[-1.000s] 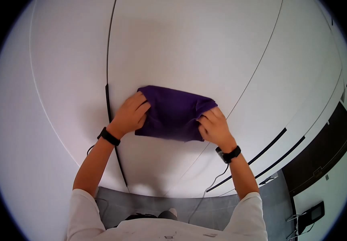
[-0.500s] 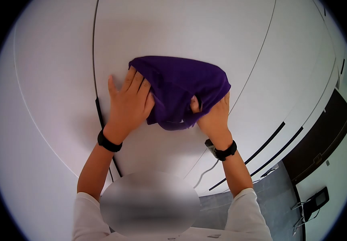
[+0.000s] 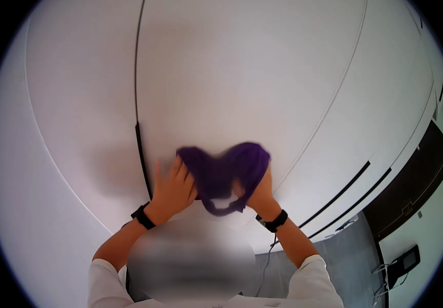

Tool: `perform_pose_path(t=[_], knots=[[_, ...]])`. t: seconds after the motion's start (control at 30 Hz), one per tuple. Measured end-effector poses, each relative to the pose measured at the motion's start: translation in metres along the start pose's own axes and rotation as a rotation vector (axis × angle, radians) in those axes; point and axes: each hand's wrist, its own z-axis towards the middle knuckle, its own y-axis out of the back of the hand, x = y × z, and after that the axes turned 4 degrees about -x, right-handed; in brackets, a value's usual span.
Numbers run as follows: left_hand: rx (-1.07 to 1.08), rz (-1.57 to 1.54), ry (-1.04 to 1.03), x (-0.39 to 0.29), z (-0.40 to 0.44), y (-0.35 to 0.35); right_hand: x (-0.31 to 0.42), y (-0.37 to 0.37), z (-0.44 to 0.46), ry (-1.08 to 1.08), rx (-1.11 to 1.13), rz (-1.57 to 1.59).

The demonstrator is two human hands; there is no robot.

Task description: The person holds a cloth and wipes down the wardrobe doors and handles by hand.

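Observation:
A purple cloth hangs between my two hands, its top edge dipping in the middle and a loop of fabric drooping below. My left hand grips its left side, with the fingertips partly behind the fabric and one outer finger sticking out. At the right side, my right hand holds the cloth, the thumb on the near face and the other fingers mostly hidden behind. Pale background shows through a gap above the drooping loop. The cloth and fingers are slightly blurred by motion.
Large white panels with dark seams and long black handles lie before me. A dark door and a black chair stand at the far right, by a grey floor. A cable hangs from my right wrist.
Both hands have come down and closer to my body with the purple cloth. Its top edge now sags in the middle, and the cloth looks more bunched.

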Motion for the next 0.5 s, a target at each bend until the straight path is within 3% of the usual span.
perform_pose_path(t=[0.13,0.27,0.43,0.5], knots=[[-0.131,-0.015,0.256,0.02,0.063,0.042,0.013,0.008,0.066,0.043,-0.16,0.032],[-0.174,-0.039,0.379,-0.005,0.043,0.013,0.044,-0.032,0.063,-0.007,-0.364,-0.033],[0.008,-0.105,0.447,-0.029,-0.027,-0.015,0.071,-0.071,0.041,-0.007,-0.235,0.096],[-0.028,-0.16,0.469,-0.027,-0.037,-0.01,0.081,-0.076,0.045,0.034,-0.182,0.184]])
